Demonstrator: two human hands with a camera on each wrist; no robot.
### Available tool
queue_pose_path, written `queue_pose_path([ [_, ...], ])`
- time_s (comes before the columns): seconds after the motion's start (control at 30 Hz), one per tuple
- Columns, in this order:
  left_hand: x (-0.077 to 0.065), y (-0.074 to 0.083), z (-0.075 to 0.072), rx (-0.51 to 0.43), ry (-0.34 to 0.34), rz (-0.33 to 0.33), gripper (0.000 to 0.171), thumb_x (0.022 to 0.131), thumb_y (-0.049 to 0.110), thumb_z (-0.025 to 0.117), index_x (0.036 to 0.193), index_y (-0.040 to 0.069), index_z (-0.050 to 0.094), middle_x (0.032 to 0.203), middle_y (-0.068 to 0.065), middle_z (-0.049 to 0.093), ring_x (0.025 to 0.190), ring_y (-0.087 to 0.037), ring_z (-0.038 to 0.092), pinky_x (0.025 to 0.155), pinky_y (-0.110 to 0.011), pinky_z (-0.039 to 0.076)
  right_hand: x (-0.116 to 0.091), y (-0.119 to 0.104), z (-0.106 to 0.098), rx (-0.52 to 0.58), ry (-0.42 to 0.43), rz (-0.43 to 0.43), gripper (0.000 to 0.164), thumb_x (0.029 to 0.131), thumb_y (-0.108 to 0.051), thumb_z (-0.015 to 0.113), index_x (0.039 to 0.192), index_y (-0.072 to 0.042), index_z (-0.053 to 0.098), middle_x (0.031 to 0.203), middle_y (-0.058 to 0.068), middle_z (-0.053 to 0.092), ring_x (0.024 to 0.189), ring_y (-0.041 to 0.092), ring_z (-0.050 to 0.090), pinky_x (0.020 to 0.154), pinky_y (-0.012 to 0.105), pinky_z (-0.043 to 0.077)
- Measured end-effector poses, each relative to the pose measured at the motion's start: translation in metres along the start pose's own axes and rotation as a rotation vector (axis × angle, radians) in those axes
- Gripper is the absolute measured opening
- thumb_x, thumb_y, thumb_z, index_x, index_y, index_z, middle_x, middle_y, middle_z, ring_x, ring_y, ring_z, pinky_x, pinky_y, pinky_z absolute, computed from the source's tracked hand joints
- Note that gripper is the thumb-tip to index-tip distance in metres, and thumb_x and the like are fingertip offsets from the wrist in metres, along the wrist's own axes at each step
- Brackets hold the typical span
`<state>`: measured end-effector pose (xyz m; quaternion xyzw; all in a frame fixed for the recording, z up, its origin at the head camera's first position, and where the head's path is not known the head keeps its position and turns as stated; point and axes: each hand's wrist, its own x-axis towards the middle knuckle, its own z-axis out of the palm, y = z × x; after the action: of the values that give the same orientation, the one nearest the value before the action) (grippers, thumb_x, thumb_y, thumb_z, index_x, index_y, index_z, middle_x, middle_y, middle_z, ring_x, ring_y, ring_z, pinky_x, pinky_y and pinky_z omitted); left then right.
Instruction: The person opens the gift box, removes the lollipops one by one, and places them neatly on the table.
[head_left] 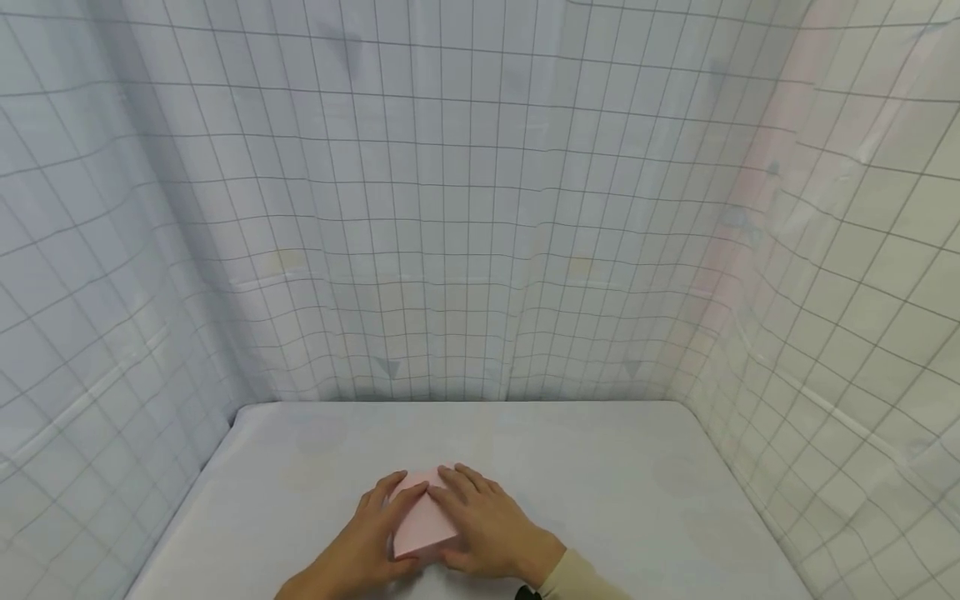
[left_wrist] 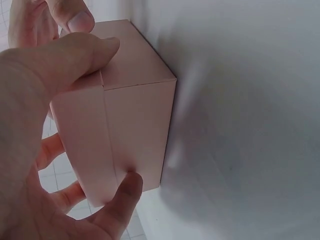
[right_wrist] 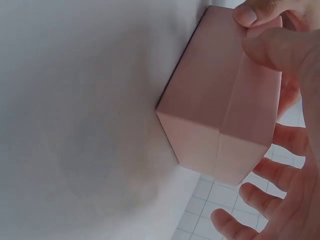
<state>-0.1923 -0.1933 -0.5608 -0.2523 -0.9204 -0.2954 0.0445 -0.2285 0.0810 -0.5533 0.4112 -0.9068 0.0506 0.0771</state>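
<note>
A pale pink lidded box (head_left: 424,527) sits on the white table surface in front of me, a straight seam running round its sides where lid and base meet. My left hand (head_left: 369,537) holds the box from its left; in the left wrist view its thumb (left_wrist: 95,52) presses by the seam and one fingertip touches another side. From the right, my right hand (head_left: 495,527) grips the box, its thumb (right_wrist: 272,47) against the near side by the seam, several other fingers spread over the top. The lid looks closed; the contents are hidden.
The white table (head_left: 637,492) spreads around the box on all sides. White grid-patterned curtains (head_left: 465,208) hang behind the table's far edge and along its left and right sides. A beige sleeve (head_left: 581,579) covers my right forearm.
</note>
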Motion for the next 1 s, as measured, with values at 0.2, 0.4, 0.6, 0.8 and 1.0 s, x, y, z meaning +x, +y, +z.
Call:
queue_pose_path([
  [0.2,0.006,0.008,0.005,-0.017,-0.041,0.03,0.098,0.092,0.053,0.1,0.173,0.026,0.052,0.181,-0.027,0.038,0.156,-0.059,0.051,0.102,-0.073,0.065,-0.007,0.01,-0.005,0.058,-0.008,0.016,0.081,0.107,-0.066,0.077,0.171,-0.025,0.049,0.186,0.011,0.043,0.171,0.039,0.047,0.122,0.059,0.062],
  [0.4,0.014,0.016,0.012,-0.023,-0.059,0.055,0.099,0.091,0.047,0.102,0.174,0.028,0.05,0.183,-0.025,0.036,0.158,-0.056,0.05,0.104,-0.069,0.066,-0.017,0.023,-0.009,0.116,-0.011,0.019,0.081,0.106,-0.07,0.077,0.166,-0.023,0.051,0.184,0.018,0.045,0.17,0.044,0.048,0.118,0.062,0.064],
  [0.6,0.02,0.022,0.022,-0.047,-0.081,0.093,0.099,0.093,0.044,0.101,0.175,0.026,0.049,0.184,-0.026,0.036,0.158,-0.053,0.05,0.107,-0.056,0.067,-0.034,0.032,-0.007,0.15,-0.006,0.027,0.08,0.104,-0.066,0.081,0.162,-0.02,0.05,0.179,0.02,0.048,0.167,0.046,0.051,0.112,0.064,0.066],
  [0.8,0.026,0.03,0.03,-0.074,-0.113,0.11,0.099,0.094,0.041,0.101,0.176,0.025,0.048,0.187,-0.024,0.031,0.161,-0.053,0.048,0.109,-0.054,0.067,-0.051,0.041,-0.006,0.155,0.02,0.041,0.08,0.103,-0.07,0.08,0.16,-0.02,0.052,0.177,0.02,0.05,0.166,0.047,0.051,0.112,0.065,0.066],
  [1.0,0.034,0.036,0.036,-0.084,-0.124,0.099,0.101,0.093,0.038,0.101,0.177,0.023,0.047,0.187,-0.029,0.028,0.161,-0.052,0.05,0.112,-0.052,0.066,-0.061,0.049,-0.003,0.174,0.049,0.044,0.081,0.1,-0.067,0.085,0.158,-0.02,0.054,0.176,0.02,0.05,0.165,0.049,0.052,0.111,0.066,0.067],
])
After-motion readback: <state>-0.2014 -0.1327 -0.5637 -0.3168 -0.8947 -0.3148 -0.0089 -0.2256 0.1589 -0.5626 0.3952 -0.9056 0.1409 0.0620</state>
